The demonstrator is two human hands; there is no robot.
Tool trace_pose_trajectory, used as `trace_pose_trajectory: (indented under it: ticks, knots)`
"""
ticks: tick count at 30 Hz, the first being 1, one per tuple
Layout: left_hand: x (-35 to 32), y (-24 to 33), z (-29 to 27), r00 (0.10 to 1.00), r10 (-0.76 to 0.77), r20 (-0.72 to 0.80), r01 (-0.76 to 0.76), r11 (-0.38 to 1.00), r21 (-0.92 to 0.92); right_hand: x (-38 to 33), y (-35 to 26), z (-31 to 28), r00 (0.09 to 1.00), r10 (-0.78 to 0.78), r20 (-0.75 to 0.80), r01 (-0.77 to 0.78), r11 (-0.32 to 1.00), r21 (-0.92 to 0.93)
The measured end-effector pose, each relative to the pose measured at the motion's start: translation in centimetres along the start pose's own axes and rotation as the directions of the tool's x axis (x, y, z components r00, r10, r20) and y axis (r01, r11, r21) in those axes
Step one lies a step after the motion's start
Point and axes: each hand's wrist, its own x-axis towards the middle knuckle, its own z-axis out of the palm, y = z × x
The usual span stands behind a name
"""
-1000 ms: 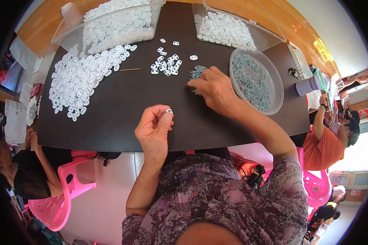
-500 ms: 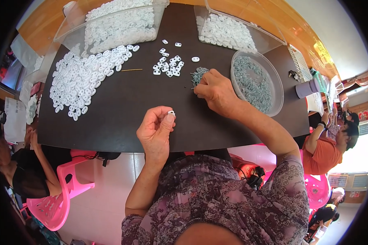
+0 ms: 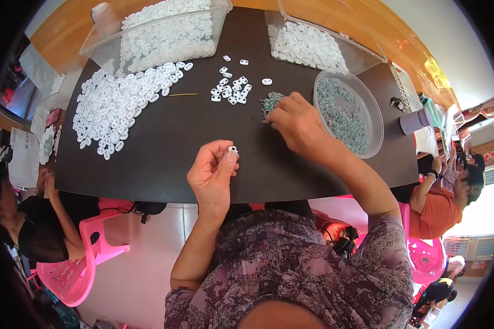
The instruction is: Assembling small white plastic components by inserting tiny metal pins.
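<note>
Above the table's near edge, my left hand [image 3: 213,172] pinches a small white plastic piece [image 3: 233,149] with a hole in it between thumb and forefinger. My right hand [image 3: 297,122] is at a small heap of grey screws [image 3: 271,102], its fingers bunched together beside them. A thin bit shows by those fingertips, but I cannot tell whether it is held or lying on the table. Beyond my hands is a loose group of white two-holed pieces [image 3: 233,90], with one white oval piece [image 3: 267,81] to their right.
A large pile of white oval pieces [image 3: 107,107] covers the table's left. Clear bins of white parts stand at far left [image 3: 153,63] and far right [image 3: 362,60]. A round tub [image 3: 374,118] holds many screws. A yellowish stick [image 3: 183,94] lies near the pile. People sit on both sides.
My right hand has shifted slightly right and toward me, uncovering more of the screw heap. My left hand keeps its pinch on the white piece. The whole view has shifted slightly.
</note>
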Motion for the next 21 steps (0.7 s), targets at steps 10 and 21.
trace_pose_trajectory:
  ticks: [10,21]
  knots:
    - [-0.1,0.0,0.2,1.000,0.001,-0.012,-0.001,1.000,0.015,-0.2,0.5,1.6,0.999,0.031,0.036,-0.032,0.999,0.038]
    - [-0.1,0.0,0.1,1.000,0.005,0.003,-0.005,1.000,-0.012,0.1,0.8,1.4,0.997,0.050,0.059,-0.054,0.996,0.065]
